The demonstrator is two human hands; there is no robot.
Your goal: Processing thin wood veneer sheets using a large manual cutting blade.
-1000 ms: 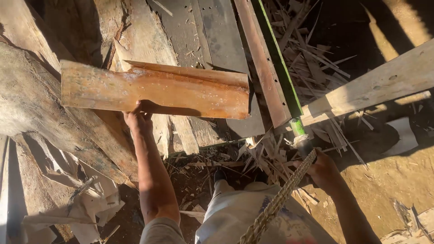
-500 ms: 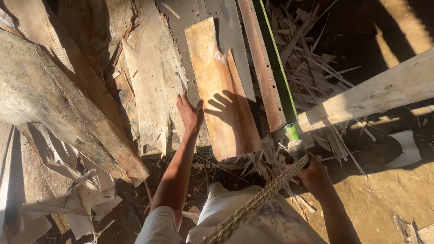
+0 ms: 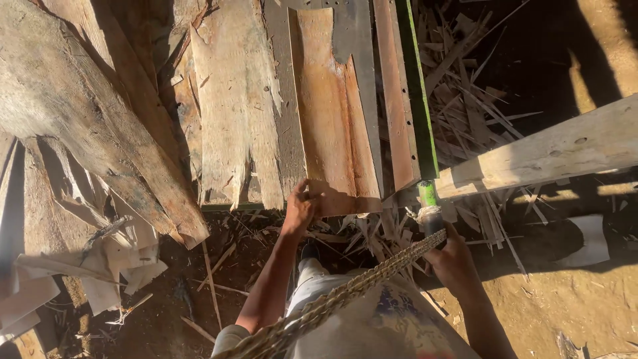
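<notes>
Seen from above at a sunlit heap of rough timber: left hand [image 3: 300, 207] pinching the near edge of a reddish slab of bark-edged wood [image 3: 330, 113], fingers closed on its lower left corner. Slab lying flat atop the pile of weathered planks [image 3: 229, 113], long axis running away from the body. Just right of the slab, a narrow rust-brown board [image 3: 397, 93] and a long green-edged blade [image 3: 417, 86], apparently a saw or machete. Right hand [image 3: 453, 260] wrapped shut around the tool's handle [image 3: 430, 206], right of the slab's near end. Braided rope [image 3: 345, 292] running slantwise from the handle down across the lap. Pale squared beam [image 3: 551, 154] crossing farther right, over a litter of splinters [image 3: 478, 113].

Risks, judged from the grip: a thin pinch on one corner of the slab likely to slip or let it tilt off the uneven pile; jagged, split edges liable to leave splinters in bare fingers; blade resting close beside the slab, so a sudden shift of either could bring metal against the left hand.

Hard to make out: the blade's far end, cut off at the top; the dark hollow beyond the splinters; the feet, hidden under the lap; the exact join of rope and handle.
</notes>
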